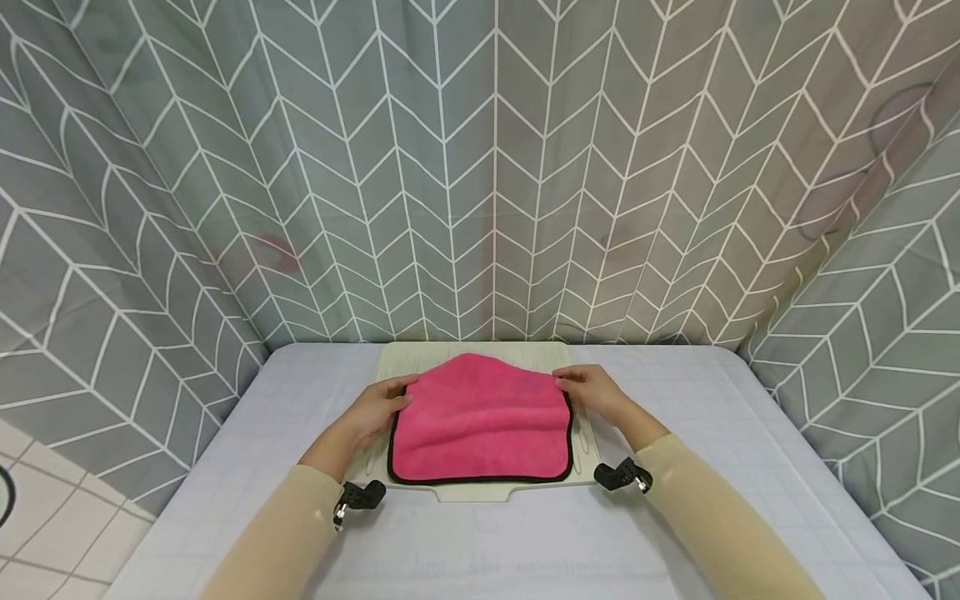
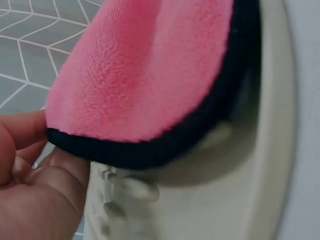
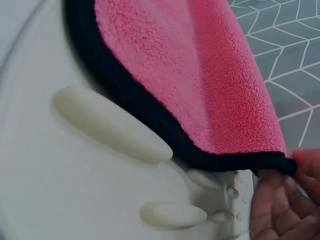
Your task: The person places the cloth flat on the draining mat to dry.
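A pink fleecy cloth point(image 1: 483, 425) with a black edge lies over a cream-coloured board point(image 1: 472, 493) with raised oval bumps, which looks like a washboard. My left hand point(image 1: 377, 410) pinches the cloth's edge at its left side, thumb and fingers on the black trim, as the left wrist view shows up close. At the opposite side my right hand point(image 1: 592, 390) pinches the far right edge of the cloth. In the right wrist view that corner is lifted off the board's bumps point(image 3: 112, 125). The far middle of the cloth is raised into a low peak.
The board lies on a table with a white cloth point(image 1: 480, 550). A grey curtain point(image 1: 495, 167) with white zigzag lines stands behind the table and along both sides. White floor tiles point(image 1: 60, 525) show at the lower left.
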A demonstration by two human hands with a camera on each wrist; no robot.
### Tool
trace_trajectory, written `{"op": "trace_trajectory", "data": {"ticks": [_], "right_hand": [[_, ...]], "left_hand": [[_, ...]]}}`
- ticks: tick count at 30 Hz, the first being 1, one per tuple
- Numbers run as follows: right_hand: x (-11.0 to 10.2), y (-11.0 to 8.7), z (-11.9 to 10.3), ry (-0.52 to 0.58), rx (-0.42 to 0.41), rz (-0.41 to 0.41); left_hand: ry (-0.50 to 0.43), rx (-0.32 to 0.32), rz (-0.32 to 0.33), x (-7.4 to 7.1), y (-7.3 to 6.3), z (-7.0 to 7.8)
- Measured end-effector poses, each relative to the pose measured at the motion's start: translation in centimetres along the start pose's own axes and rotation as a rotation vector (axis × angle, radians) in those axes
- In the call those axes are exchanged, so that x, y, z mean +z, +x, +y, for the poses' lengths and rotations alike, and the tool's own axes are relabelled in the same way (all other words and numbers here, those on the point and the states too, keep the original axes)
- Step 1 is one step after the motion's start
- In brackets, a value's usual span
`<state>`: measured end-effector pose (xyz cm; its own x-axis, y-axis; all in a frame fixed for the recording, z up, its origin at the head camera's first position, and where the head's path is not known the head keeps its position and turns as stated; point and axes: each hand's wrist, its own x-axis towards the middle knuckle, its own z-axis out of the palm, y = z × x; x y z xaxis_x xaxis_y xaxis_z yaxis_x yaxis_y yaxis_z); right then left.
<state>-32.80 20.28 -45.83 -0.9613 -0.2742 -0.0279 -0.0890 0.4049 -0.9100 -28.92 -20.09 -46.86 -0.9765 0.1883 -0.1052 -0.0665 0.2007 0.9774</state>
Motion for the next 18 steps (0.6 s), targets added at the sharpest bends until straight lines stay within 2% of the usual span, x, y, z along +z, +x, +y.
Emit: {"op": "trace_trajectory", "data": {"ticks": [3,8,13,16,18], "right_hand": [[0.0,-0.2,-0.2,0.013,-0.063,0.045],[-0.5,-0.7,-0.9,0.055,-0.127,0.081],[-1.2,-1.0,-1.6,0.155,-0.163,0.086],[-1.6,-1.4,-1.7,0.175,-0.167,0.064],[-1.9,-1.8,-1.6,0.154,-0.159,0.029]], "left_hand": [[0.076,0.070,0.042,-0.2,-0.5,0.3],[0.217,0.142,0.161,-0.4,-1.9,1.3],[0.264,0.229,0.285,-0.9,-2.7,1.9],[0.251,0.233,0.306,-1.1,-3.2,1.7],[0.265,0.235,0.280,-1.2,-3.5,1.5]]}}
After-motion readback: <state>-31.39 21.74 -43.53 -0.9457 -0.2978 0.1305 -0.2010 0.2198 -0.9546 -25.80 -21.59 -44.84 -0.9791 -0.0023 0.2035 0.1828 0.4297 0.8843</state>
